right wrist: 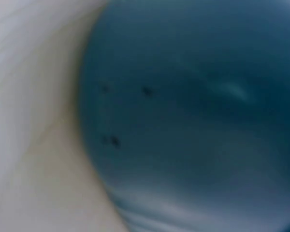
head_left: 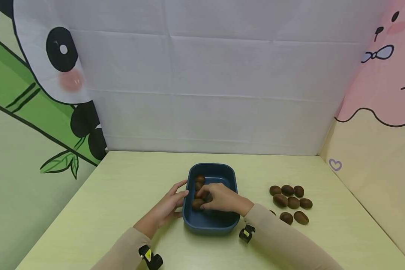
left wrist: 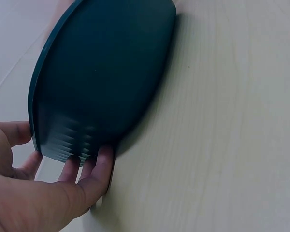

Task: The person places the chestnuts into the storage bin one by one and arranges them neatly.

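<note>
A dark blue rounded rectangular box [head_left: 212, 228] stands on the table, with several brown oval nut-like pieces [head_left: 200, 179] along its left side. My left hand [head_left: 168, 205] grips the box from the left, two fingertips at the rim and the other fingers lower on the outer wall. In the left wrist view the fingers [left wrist: 102, 166] curve against that wall. Inside the box, my right hand [head_left: 222, 199] reaches in from the right and pinches a brown piece near the left wall. The right wrist view shows the box's outer wall [right wrist: 183, 121], blurred, with the fingers hidden.
Several more brown oval pieces [head_left: 293, 203] lie loosely grouped on the table to the right, some partly behind the right sleeve [head_left: 276, 228]. A white back panel [head_left: 206, 123] and printed side panels [head_left: 374, 161] border the pale table [head_left: 138, 168].
</note>
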Tool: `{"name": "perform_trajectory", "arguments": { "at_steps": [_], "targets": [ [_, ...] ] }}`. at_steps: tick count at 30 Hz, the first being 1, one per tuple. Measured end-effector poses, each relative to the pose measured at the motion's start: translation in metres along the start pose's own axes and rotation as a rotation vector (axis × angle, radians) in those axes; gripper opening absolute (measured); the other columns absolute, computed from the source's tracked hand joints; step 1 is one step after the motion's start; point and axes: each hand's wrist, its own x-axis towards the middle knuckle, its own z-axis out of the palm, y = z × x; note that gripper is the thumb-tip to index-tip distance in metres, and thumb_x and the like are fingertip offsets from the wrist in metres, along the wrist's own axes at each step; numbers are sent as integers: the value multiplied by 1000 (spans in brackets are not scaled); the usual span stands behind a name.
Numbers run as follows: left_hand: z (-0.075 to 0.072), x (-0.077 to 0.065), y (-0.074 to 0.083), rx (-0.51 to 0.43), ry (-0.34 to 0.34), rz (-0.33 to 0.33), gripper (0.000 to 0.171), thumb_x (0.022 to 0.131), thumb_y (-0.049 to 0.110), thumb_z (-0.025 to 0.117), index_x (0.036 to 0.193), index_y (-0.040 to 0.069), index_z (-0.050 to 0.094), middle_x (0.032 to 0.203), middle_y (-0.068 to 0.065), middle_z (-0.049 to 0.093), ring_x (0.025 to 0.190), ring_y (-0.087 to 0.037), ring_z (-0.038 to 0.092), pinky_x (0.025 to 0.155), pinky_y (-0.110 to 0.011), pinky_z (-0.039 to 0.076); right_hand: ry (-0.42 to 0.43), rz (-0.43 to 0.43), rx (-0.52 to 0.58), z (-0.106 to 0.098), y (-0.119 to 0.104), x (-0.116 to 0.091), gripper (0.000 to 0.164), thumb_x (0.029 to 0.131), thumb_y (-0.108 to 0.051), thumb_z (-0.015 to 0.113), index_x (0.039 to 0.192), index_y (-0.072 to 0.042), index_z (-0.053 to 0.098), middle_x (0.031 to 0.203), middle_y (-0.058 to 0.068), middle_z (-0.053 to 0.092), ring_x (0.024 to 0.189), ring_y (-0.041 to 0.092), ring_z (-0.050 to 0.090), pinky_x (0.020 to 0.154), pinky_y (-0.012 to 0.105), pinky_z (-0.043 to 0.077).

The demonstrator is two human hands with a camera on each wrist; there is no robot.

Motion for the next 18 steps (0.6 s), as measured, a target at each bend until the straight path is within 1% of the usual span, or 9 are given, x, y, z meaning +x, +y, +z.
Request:
{"name": "perform_trajectory", "arguments": {
  "at_steps": [3,5,11,15,18],
  "targets": [
    [1,-1,1,7,5,-2,61,107,33,49,159,24,18,147,-23,48,132,-35,50,99,-57,44,-11,16,23,-6,-1,-3,30,89,-9,77,117,-4,68,110,7,69,87,13,69,74,21,53],
    [1,0,0,8,13,-4,60,107,33,49,159,24,19,147,-23,48,132,-35,50,98,-57,45,-12,22,18,-11,-3,-6,30,90,-10,77,117,-4,68,110,9,68,87,14,69,75,21,53],
    [1,-1,1,-4,19,-4,61,106,32,50,158,23,20,146,-23,48,131,-36,51,97,-56,46,23,-6,-46,-29,-6,-14,27,91,-13,75,116,-4,68,106,12,69,88,21,70,74,24,54],
    [2,-1,1,-3,15,-4,61,107,32,49,159,23,20,148,-23,46,132,-37,50,96,-55,47,34,6,-71,-42,-8,-21,28,92,-15,75,117,-8,68,107,6,69,88,17,70,74,24,54],
    [2,-1,2,-7,15,-2,60,107,31,49,159,23,20,149,-23,45,132,-37,50,96,-55,47,42,37,-76,-52,-11,-28,28,93,-17,74,119,-11,67,107,1,69,87,13,69,74,24,54]
  ]
}}
